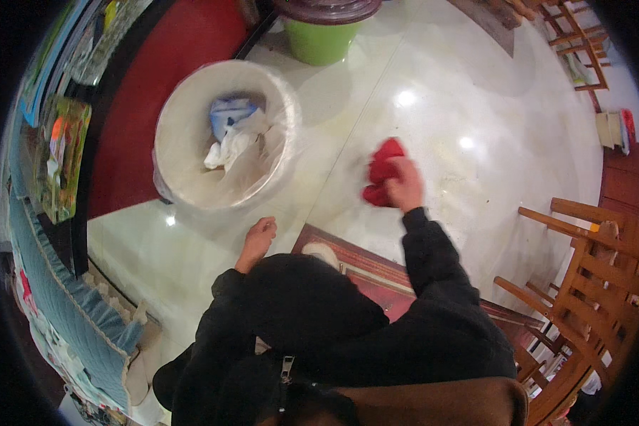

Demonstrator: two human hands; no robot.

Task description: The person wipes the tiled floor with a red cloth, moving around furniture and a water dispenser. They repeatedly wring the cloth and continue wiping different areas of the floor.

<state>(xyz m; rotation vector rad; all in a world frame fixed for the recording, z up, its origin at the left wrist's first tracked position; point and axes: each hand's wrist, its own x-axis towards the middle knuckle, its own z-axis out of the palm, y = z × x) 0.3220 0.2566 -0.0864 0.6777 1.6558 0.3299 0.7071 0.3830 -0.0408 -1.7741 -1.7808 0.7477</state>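
Note:
My right hand grips a bunched red cloth, somewhat blurred, low over or on the glossy pale tiled floor. Whether the cloth touches the tiles I cannot tell. My left hand holds nothing, its fingers loosely bent, just below a white waste bin. Inside the bin, which has a clear plastic liner, lie a blue and white packet and crumpled white tissue.
A green bucket with a dark lid stands beyond the bin. A patterned red mat lies by my foot. Wooden chairs stand at right; a sofa with a blue quilted cover is at left.

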